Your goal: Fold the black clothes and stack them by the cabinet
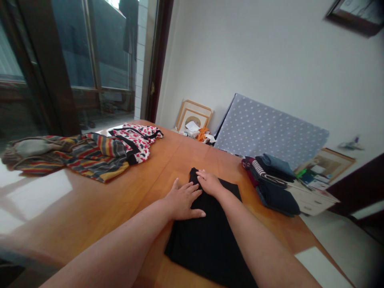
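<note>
A black garment (pixel 210 244) lies flat, folded into a long shape, on the wooden table in front of me; its exact kind does not show. My left hand (pixel 184 202) rests on its left edge, fingers spread and thumb stretched out to the right. Near the garment's far end, my right hand (pixel 208 182) lies on the cloth with its fingers extended toward the far left corner. Both palms face down, and my right forearm covers part of the garment's right side.
Folded clothes (pixel 270 184) are stacked at the table's right edge. A striped garment (pixel 99 156) and a red-and-black patterned one (pixel 139 138) lie loosely at the left. A white sheet (pixel 321 268) is near the right front edge of the wooden table (pixel 120 216). Beyond stands a dotted grey cover (pixel 270 124).
</note>
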A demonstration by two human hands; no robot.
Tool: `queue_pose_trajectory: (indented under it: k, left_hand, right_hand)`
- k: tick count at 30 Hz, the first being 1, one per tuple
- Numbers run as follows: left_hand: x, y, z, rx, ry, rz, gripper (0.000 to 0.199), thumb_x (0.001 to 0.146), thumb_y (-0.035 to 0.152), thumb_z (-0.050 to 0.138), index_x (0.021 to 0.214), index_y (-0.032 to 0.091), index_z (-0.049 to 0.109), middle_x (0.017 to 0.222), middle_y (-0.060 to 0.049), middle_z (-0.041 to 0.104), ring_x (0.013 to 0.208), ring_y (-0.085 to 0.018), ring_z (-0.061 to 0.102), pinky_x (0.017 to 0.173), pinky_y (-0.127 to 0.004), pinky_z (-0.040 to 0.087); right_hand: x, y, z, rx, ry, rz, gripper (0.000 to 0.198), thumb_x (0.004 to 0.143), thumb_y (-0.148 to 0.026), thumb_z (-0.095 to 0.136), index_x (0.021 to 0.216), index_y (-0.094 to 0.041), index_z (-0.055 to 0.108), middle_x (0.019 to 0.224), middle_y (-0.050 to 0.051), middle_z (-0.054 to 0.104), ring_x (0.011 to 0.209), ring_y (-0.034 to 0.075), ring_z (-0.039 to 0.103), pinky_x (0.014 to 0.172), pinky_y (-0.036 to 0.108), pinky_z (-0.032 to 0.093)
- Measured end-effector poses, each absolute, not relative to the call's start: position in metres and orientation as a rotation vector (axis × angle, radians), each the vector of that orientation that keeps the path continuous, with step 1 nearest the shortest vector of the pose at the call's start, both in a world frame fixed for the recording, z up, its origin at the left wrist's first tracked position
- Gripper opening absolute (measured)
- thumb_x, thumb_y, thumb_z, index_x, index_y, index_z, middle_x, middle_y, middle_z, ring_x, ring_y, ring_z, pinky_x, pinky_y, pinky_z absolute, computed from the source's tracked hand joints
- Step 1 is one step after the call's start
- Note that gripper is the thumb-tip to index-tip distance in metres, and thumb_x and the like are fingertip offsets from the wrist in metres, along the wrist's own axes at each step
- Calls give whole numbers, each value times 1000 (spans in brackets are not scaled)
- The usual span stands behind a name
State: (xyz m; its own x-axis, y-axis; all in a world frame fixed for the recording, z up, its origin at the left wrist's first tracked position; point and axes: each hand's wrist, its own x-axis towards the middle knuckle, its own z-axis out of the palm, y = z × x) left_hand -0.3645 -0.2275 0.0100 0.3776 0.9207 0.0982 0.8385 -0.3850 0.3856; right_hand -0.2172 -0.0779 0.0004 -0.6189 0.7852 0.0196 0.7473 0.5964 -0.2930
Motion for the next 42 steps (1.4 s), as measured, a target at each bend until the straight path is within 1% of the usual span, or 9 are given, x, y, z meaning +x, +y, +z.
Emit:
queue_pose_trajectory:
  k: [8, 13, 19, 23, 27, 30, 34, 38, 42]
  left_hand:
    - [-366, -226, 8, 2355, 1522, 433, 87, 81, 81, 41, 152, 32, 34, 161, -10, 27, 148, -41, 19, 109, -77, -1]
    - [-366, -227, 7, 2350, 1506, 434, 86, 81, 81, 41, 152, 34, 32, 162, -8, 26, 148, -39, 19, 110, -74, -2]
    - [-369, -225, 6, 2357, 1493, 432, 82, 83, 79, 42, 149, 31, 39, 161, -10, 28, 148, -37, 21, 113, -69, -1]
    - [-373, -220, 7, 2342, 1515, 495, 54, 94, 56, 42, 140, 29, 50, 153, -11, 43, 141, -33, 37, 113, -69, 6]
    - [-378, -215, 7, 2340, 1588, 552, 37, 94, 37, 45, 129, 30, 56, 138, -7, 58, 127, -28, 52, 112, -70, 13]
    - [-381, -213, 4, 2345, 1606, 539, 38, 91, 36, 48, 127, 29, 57, 139, -7, 57, 128, -29, 51, 111, -70, 14]
    - [-382, -215, 2, 2342, 1601, 549, 40, 90, 37, 50, 129, 30, 56, 142, -8, 55, 128, -29, 50, 109, -72, 15]
    - [-383, -218, 3, 2349, 1613, 542, 41, 90, 39, 50, 129, 30, 56, 140, -8, 56, 128, -30, 49, 109, -72, 15]
    - [-382, -220, 4, 2356, 1621, 548, 40, 90, 39, 51, 128, 29, 57, 140, -8, 56, 130, -30, 47, 109, -72, 15]
  right_hand:
    - [-229, -66, -16, -1229, -2632, 477, 50, 99, -31, 34, 144, -16, 49, 155, 9, 38, 147, 19, 29, 120, 38, 20]
    - [-228, -67, -19, -1243, -2620, 473, 50, 102, -38, 30, 146, -22, 46, 157, 5, 36, 149, 21, 24, 121, 46, 12]
    - [-219, -78, -10, -1282, -2474, 481, 51, 100, -39, 35, 142, -15, 53, 152, 9, 44, 144, 20, 35, 119, 34, 24]
    - [-199, -110, 4, -1257, -2324, 438, 43, 96, -37, 44, 128, -18, 63, 135, 9, 62, 128, 21, 54, 109, 33, 37]
    - [-183, -171, 23, -1198, -2277, 407, 26, 91, -35, 51, 100, -22, 71, 103, 5, 72, 97, 20, 65, 89, 32, 47]
    - [-186, -229, 35, -1164, -2319, 492, 20, 90, -35, 53, 82, -22, 65, 82, 1, 67, 77, 16, 61, 73, 27, 44]
    - [-202, -293, 39, -1266, -2446, 586, 28, 89, -42, 56, 71, -21, 58, 70, -1, 61, 63, 12, 53, 58, 25, 33]
    - [-212, -313, 38, -1434, -2523, 483, 24, 82, -42, 64, 69, -22, 60, 67, -2, 61, 57, 12, 47, 53, 26, 24]
    - [-215, -307, 36, -1464, -2449, 650, 17, 82, -30, 59, 68, -22, 61, 61, -3, 61, 55, 11, 49, 52, 25, 25]
